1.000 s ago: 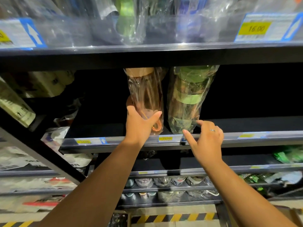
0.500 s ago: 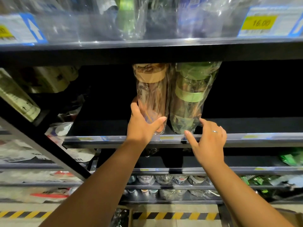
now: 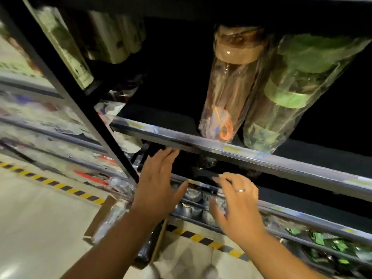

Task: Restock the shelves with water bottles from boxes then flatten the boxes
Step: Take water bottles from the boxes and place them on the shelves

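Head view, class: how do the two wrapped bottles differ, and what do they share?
The left bottle has a tan lid; the right bottle a green lid and band. The left bottle shows an orange ring near its base; the right bottle shows none. Both are wrapped in clear plastic.

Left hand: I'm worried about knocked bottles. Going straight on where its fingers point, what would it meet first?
Likely the shelf rail just above the left hand, before the brown-lidded bottle; depth is unclear.
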